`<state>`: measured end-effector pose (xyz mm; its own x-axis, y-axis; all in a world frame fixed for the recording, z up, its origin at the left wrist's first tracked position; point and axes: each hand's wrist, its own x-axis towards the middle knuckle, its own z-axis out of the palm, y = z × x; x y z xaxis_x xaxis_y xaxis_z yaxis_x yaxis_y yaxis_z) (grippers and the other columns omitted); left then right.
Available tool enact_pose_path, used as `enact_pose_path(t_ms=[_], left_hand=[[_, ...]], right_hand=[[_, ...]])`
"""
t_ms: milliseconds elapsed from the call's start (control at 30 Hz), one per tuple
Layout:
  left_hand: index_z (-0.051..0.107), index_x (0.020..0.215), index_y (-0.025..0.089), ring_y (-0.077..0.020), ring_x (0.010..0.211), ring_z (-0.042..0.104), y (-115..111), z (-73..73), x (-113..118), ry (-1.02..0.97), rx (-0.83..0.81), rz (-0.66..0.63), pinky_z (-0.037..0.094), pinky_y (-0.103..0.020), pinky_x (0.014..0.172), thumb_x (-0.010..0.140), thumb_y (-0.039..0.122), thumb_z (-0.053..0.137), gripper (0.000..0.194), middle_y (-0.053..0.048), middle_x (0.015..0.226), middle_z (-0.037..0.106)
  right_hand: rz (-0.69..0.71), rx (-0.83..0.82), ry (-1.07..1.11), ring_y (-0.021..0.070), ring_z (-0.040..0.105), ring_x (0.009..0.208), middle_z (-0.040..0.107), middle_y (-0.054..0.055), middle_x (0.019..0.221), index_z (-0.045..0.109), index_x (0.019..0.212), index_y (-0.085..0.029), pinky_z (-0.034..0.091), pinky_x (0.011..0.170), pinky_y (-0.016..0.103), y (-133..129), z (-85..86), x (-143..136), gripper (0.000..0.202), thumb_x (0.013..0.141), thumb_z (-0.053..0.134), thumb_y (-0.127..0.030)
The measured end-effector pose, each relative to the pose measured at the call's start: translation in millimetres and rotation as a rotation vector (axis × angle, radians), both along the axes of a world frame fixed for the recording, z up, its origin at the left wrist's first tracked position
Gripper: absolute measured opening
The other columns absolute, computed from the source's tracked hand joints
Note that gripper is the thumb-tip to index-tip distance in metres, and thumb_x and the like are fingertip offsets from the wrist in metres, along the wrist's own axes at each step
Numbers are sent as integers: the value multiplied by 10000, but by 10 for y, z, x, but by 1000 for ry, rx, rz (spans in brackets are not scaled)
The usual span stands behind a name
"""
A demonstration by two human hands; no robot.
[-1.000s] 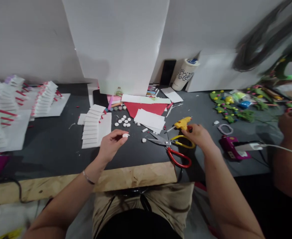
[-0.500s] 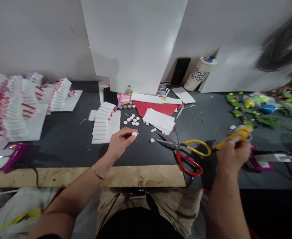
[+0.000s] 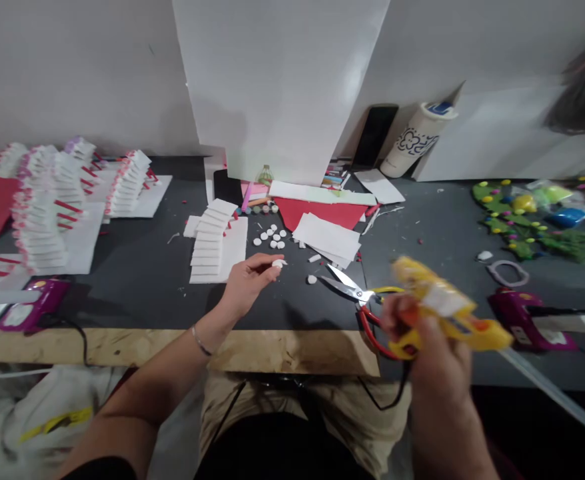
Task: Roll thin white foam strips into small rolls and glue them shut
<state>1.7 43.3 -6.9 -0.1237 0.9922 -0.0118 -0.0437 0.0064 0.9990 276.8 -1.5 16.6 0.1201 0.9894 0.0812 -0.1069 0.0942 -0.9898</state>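
Above the dark tabletop, my left hand (image 3: 245, 285) pinches a small white piece (image 3: 278, 264) between thumb and fingertips. My right hand (image 3: 430, 340) is wrapped round a yellow glue gun (image 3: 437, 300), with a clear glue stick (image 3: 552, 387) trailing from its back end. Scissors (image 3: 347, 287) with one red and one yellow handle lie spread, partly behind the glue gun. Several white discs (image 3: 271, 235) lie beyond my left hand. A single white lump (image 3: 311, 279) rests between that hand and the scissors. Left of the discs is a stepped white foam piece (image 3: 211, 243).
More stepped white pieces (image 3: 47, 220) stand at the left. White cards (image 3: 327, 237) lie on red material (image 3: 317, 214). At the back are a phone (image 3: 375, 137) and a patterned cup (image 3: 417, 140). Purple boxes (image 3: 35, 305) sit at both sides; green decorations (image 3: 502, 213) lie right.
My right hand has brought the glue gun leftward and up off the right side, over the scissor handles. My left hand still pinches the white piece. The view has shifted slightly.
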Motion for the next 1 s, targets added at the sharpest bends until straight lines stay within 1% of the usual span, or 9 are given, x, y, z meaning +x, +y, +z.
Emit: enact_pose_path(t_ms=[33, 100, 167, 267, 500, 633, 700, 867, 1000], left_hand=[[790, 895, 200, -85, 640, 550, 0, 7, 4, -38, -25, -7, 487, -225, 596, 702, 317, 782, 226, -41, 854, 705], [794, 883, 194, -89, 643, 554, -5, 28, 10, -93, -62, -20, 493, -227, 607, 697, 311, 787, 220, -40, 813, 705], [796, 885, 190, -91, 651, 557, -16, 49, 13, -122, -88, -26, 496, -230, 621, 697, 298, 791, 218, -42, 802, 709], [798, 901, 192, -90, 667, 562, -36, 62, 15, -141, -109, -36, 500, -231, 640, 699, 284, 793, 222, -51, 847, 723], [798, 915, 195, -98, 669, 567, -62, 67, 35, -162, -127, -67, 505, -245, 642, 699, 310, 800, 244, -70, 925, 745], [800, 898, 202, -92, 661, 553, -73, 114, 42, -171, -145, -91, 504, -244, 642, 692, 308, 801, 232, -69, 950, 746], [802, 895, 209, -91, 659, 550, -77, 132, 43, -183, -145, -99, 501, -239, 639, 682, 302, 807, 232, -61, 927, 743], [801, 886, 209, -94, 658, 550, -78, 143, 51, -205, -154, -88, 501, -243, 633, 666, 309, 813, 242, -60, 901, 742], [798, 898, 200, -104, 661, 559, -74, 137, 52, -195, -171, -86, 508, -258, 637, 666, 325, 810, 264, -62, 856, 736]], right_hand=[[127, -11, 0, 109, 519, 540, 629, 29, 751, 630, 823, -196, 418, 444, 227, -43, -46, -119, 270, 827, 623, -466], [281, -32, -66, 115, 533, 574, 645, 31, 767, 662, 863, -200, 431, 478, 227, -78, -127, -312, 289, 855, 611, -485], [361, -35, -125, 128, 563, 621, 671, 43, 794, 687, 871, -202, 456, 518, 233, -65, -168, -450, 309, 864, 608, -501], [427, -32, -155, 144, 593, 647, 689, 53, 785, 700, 844, -196, 492, 569, 252, -12, -165, -566, 342, 870, 600, -521], [447, 43, -339, 147, 625, 625, 695, 32, 730, 701, 822, -200, 515, 586, 249, 71, -183, -571, 308, 874, 615, -491], [365, 120, -402, 151, 634, 652, 684, 19, 730, 677, 801, -210, 523, 624, 252, 66, -203, -588, 270, 886, 614, -458], [355, 145, -431, 147, 623, 644, 669, 11, 718, 661, 784, -215, 517, 622, 250, 61, -222, -595, 251, 890, 615, -438], [313, 135, -575, 172, 621, 686, 673, 26, 752, 679, 837, -226, 521, 653, 280, 62, -360, -532, 197, 859, 653, -421], [297, 108, -557, 197, 628, 716, 671, 39, 764, 683, 861, -247, 521, 639, 305, 59, -444, -493, 185, 853, 657, -430]])
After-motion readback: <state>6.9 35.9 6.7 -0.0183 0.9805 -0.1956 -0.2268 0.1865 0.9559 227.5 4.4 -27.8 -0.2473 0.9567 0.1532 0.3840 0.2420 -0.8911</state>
